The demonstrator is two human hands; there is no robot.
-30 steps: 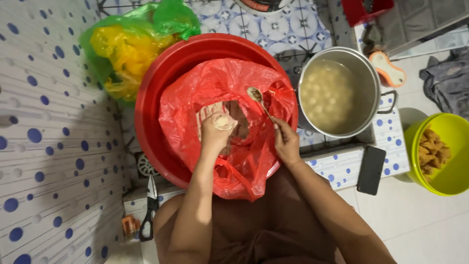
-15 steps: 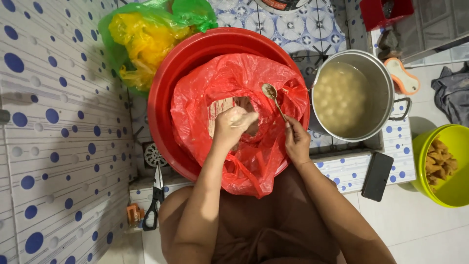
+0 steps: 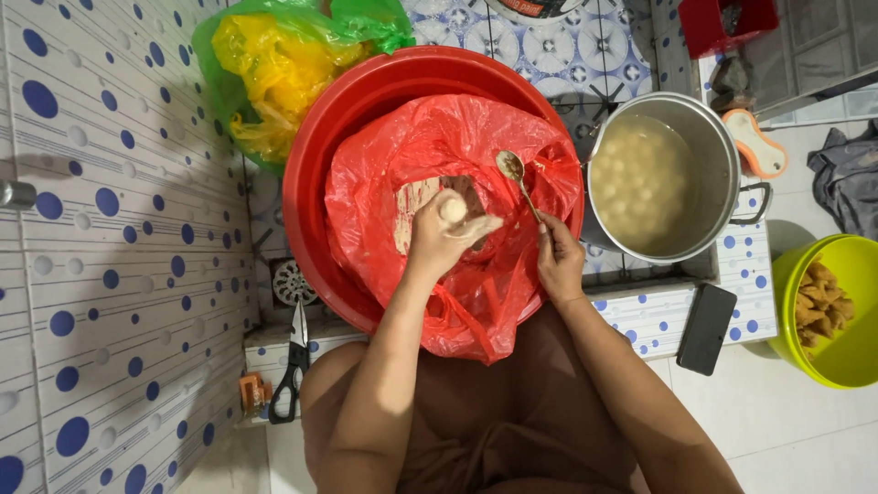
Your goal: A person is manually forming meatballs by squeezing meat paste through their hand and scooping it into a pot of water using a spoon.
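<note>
While over basin [image 3: 315, 183], hands [image 3: 444, 233] with spoon [image 3: 517, 178]

Pale dough ball [image 3: 453, 209] squeezed up; metal spoon [image 3: 518, 181] tilted beside it.

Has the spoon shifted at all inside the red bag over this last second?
No, not noticeably. The spoon in the right hand keeps its bowl near the red bag's upper right, just left of the metal pot, as before; the camera moved instead.
</note>
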